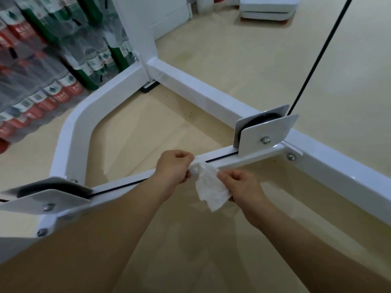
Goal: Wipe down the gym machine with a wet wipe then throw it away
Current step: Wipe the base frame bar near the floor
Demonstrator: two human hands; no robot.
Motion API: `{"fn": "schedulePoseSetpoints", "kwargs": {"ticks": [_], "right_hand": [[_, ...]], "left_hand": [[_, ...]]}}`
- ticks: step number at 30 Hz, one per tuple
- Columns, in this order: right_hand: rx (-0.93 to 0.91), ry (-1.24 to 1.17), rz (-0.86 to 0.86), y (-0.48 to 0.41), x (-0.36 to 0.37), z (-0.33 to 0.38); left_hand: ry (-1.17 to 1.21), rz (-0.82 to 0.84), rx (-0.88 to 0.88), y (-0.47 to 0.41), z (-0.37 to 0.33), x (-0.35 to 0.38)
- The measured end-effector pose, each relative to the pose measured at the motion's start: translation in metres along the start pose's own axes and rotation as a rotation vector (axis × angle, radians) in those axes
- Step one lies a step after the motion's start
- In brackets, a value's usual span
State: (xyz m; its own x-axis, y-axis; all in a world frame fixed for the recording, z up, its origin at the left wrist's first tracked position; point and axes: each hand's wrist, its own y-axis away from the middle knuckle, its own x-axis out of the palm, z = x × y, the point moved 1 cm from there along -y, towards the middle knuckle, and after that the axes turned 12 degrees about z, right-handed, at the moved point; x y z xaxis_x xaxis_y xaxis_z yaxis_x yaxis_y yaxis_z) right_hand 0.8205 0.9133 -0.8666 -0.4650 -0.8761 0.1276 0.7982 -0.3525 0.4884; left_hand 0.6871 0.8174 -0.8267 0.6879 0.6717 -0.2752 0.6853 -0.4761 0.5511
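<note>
A white steel gym machine frame (203, 94) lies low over the floor, with a crossbar (230, 160) running between two pulley brackets. A crumpled white wet wipe (211, 187) hangs just in front of that crossbar. My left hand (173, 168) pinches the wipe's upper corner right at the bar. My right hand (241, 187) grips the wipe's right edge, a little nearer to me. A thin black cable (224, 157) runs along the top of the crossbar.
The right pulley bracket (266, 134) and left pulley bracket (46, 197) stand up from the bar ends. A black cable (317, 60) rises from the right pulley. Packs of bottled water (42, 66) are stacked at the left. A white platform (266, 9) sits on the beige floor far back.
</note>
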Motion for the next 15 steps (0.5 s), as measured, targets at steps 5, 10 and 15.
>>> {"fn": "schedulePoseSetpoints", "kwargs": {"ticks": [5,10,15], "right_hand": [[0.012,0.033,-0.126,-0.008,-0.003,-0.008],[0.0,-0.058,-0.198,-0.018,0.0,-0.007],[-0.032,-0.029,-0.153,-0.017,0.007,-0.014]], "left_hand": [[-0.121,-0.318,0.123,-0.024,-0.009,-0.014],[-0.914,-0.193,0.677,0.003,0.014,0.014],[-1.204,0.054,0.456,-0.017,0.031,0.034]]}}
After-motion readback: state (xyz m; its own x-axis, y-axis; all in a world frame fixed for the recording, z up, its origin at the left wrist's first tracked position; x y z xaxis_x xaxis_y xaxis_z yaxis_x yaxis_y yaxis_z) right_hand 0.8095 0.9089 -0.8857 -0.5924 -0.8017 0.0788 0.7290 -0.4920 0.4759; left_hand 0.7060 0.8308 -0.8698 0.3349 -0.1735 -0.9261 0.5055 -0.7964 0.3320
